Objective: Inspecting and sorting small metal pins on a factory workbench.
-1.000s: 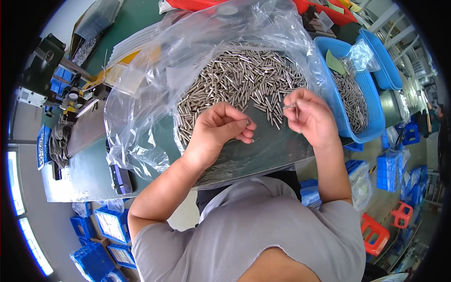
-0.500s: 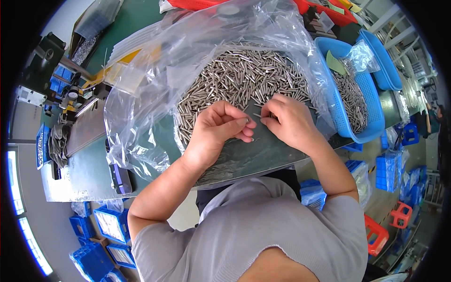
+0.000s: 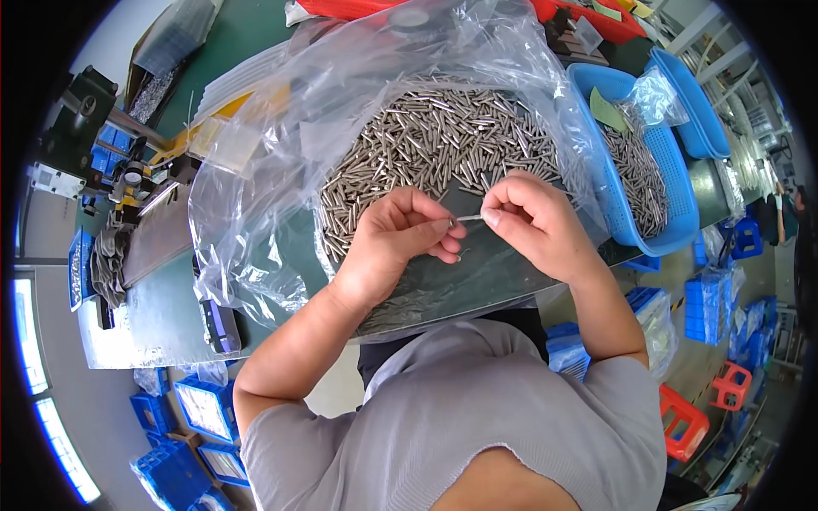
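**Both your hands pinch one small metal pin above a heap of pins**

Head camera, looking down: your left hand point(image 3: 400, 238) and right hand point(image 3: 532, 221) meet over a dark tray point(image 3: 477, 285) on the green table point(image 3: 162, 315). Between them is one thin metal pin point(image 3: 468, 218), lying level. The fingers of each hand are curled and pressed together, thumb and forefinger pinching an end of the pin.

Just beyond your hands lies the heap of pins point(image 3: 434, 140), grey and shiny. A crumpled clear plastic bag point(image 3: 281, 170) rises around the heap on the left and far sides, its folds blurring what lies behind.

To the right stands a blue basket point(image 3: 677, 209) holding more pins. A second blue basket point(image 3: 703, 119) sits beyond it. A small clear bag point(image 3: 656, 94) rests on the nearer basket's rim beside a green paper slip point(image 3: 607, 109).

At the far edge lies a red tray point(image 3: 358, 8). Blue crates point(image 3: 204, 409) stand on the floor at your lower left.
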Tool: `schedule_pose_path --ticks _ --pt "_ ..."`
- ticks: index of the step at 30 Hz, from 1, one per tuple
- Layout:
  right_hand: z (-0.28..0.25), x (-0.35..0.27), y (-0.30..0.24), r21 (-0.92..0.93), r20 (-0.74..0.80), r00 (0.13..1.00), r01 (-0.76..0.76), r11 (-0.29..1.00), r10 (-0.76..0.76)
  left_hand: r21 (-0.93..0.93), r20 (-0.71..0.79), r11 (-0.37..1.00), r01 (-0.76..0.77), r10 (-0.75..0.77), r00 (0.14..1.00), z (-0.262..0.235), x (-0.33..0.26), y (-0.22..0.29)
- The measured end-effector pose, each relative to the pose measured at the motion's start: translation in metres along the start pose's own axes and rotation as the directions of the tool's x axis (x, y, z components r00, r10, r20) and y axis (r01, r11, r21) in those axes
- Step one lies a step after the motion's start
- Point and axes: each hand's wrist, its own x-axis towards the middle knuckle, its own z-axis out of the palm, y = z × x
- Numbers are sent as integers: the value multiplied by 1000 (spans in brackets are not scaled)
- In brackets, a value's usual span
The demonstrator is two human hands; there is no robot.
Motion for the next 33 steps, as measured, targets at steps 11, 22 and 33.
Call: schedule_pose_path --ticks 11,22,33 --pt "11 7 -3 111 165 986 -58 992 39 75 15 997 -21 19 1000 2 -2 0" --pt "15 -2 4 268 119 986 -143 953 114 50 32 999 -20 18 999 1 -1 -2" --pt "-11 9 17 325 78 932 -360 874 355 28 -30 996 -89 90 996 -2 0 -1"
